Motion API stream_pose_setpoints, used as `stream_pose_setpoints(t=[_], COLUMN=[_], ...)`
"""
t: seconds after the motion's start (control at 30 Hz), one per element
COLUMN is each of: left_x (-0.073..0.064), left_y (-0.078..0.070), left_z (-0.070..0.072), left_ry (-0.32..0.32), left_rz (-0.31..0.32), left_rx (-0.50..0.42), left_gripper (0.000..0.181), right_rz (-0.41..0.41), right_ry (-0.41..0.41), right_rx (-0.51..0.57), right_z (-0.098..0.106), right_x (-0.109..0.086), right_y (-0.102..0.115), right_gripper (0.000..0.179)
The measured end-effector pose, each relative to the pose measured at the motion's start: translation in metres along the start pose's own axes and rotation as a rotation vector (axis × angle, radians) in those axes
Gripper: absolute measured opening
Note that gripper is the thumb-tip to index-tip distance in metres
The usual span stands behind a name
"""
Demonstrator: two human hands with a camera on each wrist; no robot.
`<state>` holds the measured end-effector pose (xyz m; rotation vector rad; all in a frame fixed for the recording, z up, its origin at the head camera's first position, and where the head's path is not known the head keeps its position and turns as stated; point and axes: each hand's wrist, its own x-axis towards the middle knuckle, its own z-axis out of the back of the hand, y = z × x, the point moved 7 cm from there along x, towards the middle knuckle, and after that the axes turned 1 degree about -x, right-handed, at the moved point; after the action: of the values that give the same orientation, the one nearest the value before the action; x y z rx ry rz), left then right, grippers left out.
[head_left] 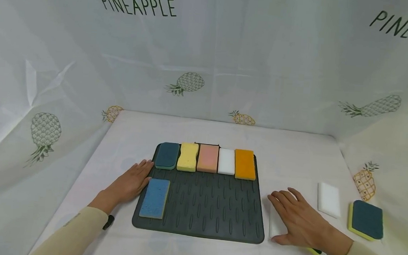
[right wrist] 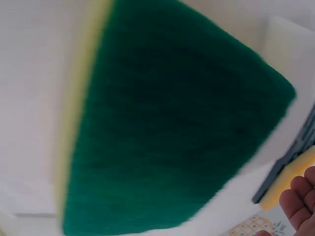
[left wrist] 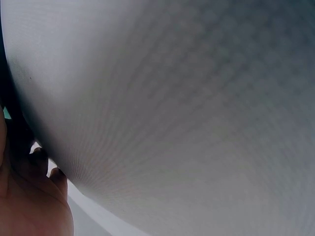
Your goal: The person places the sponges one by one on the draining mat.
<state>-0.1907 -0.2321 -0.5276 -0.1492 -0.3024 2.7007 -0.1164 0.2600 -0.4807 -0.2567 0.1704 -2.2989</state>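
Observation:
My left hand rests flat at the left edge of a dark ridged mat, its fingertips beside the back-left sponge. In the left wrist view, part of that hand shows at the lower left. Just right of the mat, my right hand is spread over a white sponge, thumb at its near end and fingers over its far end; the palm hides much of it. The right wrist view has the fingers loosely bent, with a green-and-yellow scouring sponge close below the wrist.
Along the mat's back edge stand a dark teal sponge, a yellow one, a pink one, a white one and an orange one. A blue sponge lies front left. Farther right lie a white sponge and a green-yellow sponge.

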Motion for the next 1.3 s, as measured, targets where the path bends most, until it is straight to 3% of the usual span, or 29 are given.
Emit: stream_pose_setpoints(t=[0.17,0.33,0.5,0.67,0.97,1.23,1.3], left_x=[0.001,0.002,0.002,0.003,0.001,0.001,0.001], left_y=[0.003,0.003,0.002,0.001,-0.001,-0.001,0.0], left_z=[-0.003,-0.002,-0.002,-0.004,0.0,-0.001,-0.001], left_ry=[0.016,0.013,0.0,0.007,0.0,0.004,0.004], left_rz=[0.002,-0.003,-0.008,-0.009,-0.004,0.005,0.01], left_rx=[0.011,0.012,0.01,0.019,0.024,0.017,0.017], left_gripper=[0.062,0.062,0.061,0.061,0.061,0.061,0.061], right_rz=[-0.014,-0.035,-0.127,-0.253,-0.454,-0.556,-0.566], right_ry=[0.049,0.09,0.101,0.075,0.038,0.167,0.166], right_rx=[-0.02,-0.057,-0.072,-0.082,-0.093,-0.035,-0.015], right_z=[-0.007,-0.009,-0.012,-0.013,-0.015,-0.028,-0.029], right_x=[-0.013,-0.01,-0.005,-0.012,-0.038,-0.044,-0.044], right_y=[-0.007,-0.027,-0.058,-0.078,-0.078,-0.081,-0.08], right_gripper=[0.114,0.113,0.113,0.115,0.114,0.108,0.105])
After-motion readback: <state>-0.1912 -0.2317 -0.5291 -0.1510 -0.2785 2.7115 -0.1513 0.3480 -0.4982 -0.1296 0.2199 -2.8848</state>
